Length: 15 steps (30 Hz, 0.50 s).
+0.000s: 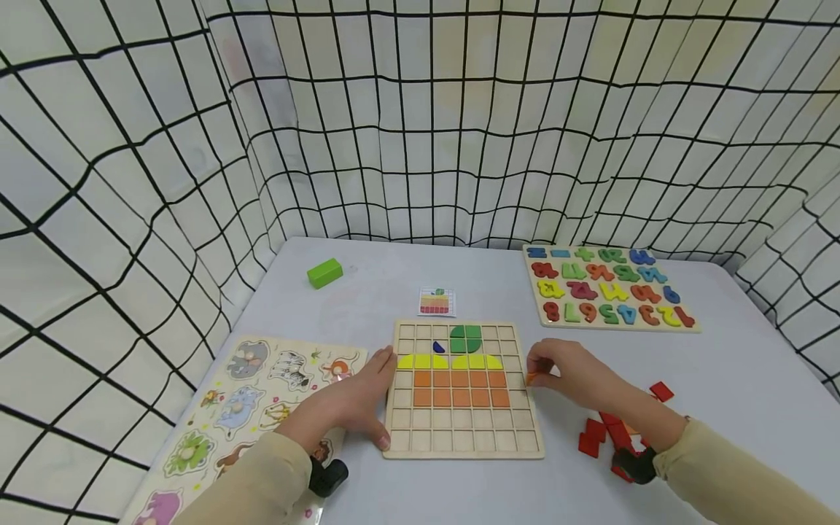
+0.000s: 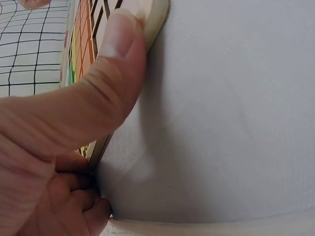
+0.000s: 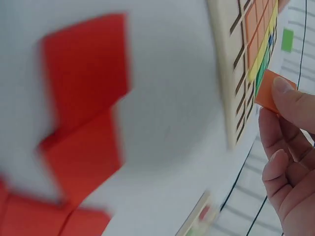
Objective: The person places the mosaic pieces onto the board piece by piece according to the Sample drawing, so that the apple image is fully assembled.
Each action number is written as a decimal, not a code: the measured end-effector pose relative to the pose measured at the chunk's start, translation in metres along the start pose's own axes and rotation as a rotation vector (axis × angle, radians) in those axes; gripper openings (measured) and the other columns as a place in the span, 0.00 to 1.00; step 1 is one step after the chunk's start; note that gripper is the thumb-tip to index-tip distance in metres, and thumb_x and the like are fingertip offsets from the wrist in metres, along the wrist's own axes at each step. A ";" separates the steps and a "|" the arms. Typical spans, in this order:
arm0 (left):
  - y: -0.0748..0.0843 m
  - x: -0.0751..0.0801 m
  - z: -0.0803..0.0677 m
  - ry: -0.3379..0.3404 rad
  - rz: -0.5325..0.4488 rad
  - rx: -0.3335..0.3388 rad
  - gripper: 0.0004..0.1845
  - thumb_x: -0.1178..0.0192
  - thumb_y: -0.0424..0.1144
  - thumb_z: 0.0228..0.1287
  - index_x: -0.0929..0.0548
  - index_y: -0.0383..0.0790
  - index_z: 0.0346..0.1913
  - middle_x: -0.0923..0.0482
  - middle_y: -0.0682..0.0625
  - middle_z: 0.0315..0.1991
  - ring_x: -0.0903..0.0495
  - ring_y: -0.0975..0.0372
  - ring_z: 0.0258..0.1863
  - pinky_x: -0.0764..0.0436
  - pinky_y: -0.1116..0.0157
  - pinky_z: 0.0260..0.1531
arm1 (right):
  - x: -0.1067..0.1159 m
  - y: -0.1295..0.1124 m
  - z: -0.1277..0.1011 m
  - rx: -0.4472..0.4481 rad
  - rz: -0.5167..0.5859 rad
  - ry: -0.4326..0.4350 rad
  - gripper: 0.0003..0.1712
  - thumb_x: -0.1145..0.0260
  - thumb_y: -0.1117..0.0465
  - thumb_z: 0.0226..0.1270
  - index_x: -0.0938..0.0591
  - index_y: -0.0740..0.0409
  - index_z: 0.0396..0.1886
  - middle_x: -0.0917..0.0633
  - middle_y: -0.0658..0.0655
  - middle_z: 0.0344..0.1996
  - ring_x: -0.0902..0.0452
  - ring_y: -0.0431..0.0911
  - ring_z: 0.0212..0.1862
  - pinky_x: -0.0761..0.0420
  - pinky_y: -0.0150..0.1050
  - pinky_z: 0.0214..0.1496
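- Right hand (image 1: 569,373) sits at the right edge of the grid board (image 1: 463,437), fingertips pinching a small orange tile (image 1: 531,378)
- Right wrist view shows it well: the tile (image 3: 269,91) is nipped between thumb and fingertip just off the board's edge (image 3: 222,73), apart from the wood
- Left hand (image 1: 357,399) is on the board's left edge, fingers lying along the side, thumb reaching to the near left corner
- Left wrist view: thumb (image 2: 106,73) pressed flat on the board's rim (image 2: 156,19), the other fingers (image 2: 74,196) curled under against the edge
- On the board: two rows of orange tiles (image 1: 460,388), a yellow row (image 1: 449,362) above them, a green round shape (image 1: 464,339) on top, a small blue piece (image 1: 438,348) beside it
- Red tiles (image 1: 600,430) lie loose on the table by the right forearm, one more (image 1: 660,391) a little further out
- A pattern card (image 1: 437,302) lies just beyond the board
- Animal puzzle (image 1: 249,408) to the left, partly under the left arm; number puzzle (image 1: 610,292) at far right; green block (image 1: 324,273) at far left
- Grey table (image 1: 735,364), checked cloth walls (image 1: 131,146) all around
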<state>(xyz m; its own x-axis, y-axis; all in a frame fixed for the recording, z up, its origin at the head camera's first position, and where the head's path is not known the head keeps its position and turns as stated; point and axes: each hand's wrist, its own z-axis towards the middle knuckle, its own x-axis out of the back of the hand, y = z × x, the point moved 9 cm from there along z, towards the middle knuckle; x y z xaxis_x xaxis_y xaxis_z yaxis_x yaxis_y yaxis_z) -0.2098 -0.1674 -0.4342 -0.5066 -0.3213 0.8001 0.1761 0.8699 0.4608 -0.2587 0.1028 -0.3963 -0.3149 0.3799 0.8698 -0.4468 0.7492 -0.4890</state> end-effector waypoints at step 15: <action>0.000 0.000 0.000 0.002 -0.005 -0.012 0.70 0.15 0.43 0.41 0.52 0.28 0.81 0.62 0.37 0.84 0.59 0.47 0.84 0.47 0.50 0.81 | -0.064 -0.105 0.079 0.072 0.165 -0.114 0.02 0.29 0.63 0.68 0.12 0.52 0.39 0.14 0.46 0.34 0.22 0.41 0.39 0.17 0.34 0.47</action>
<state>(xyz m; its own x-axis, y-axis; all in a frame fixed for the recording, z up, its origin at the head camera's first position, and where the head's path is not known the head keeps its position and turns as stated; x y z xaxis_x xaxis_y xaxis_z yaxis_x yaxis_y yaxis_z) -0.2103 -0.1675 -0.4342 -0.5059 -0.3262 0.7985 0.1838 0.8637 0.4693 -0.2577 -0.0432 -0.4061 -0.4795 0.4276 0.7664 -0.4388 0.6395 -0.6313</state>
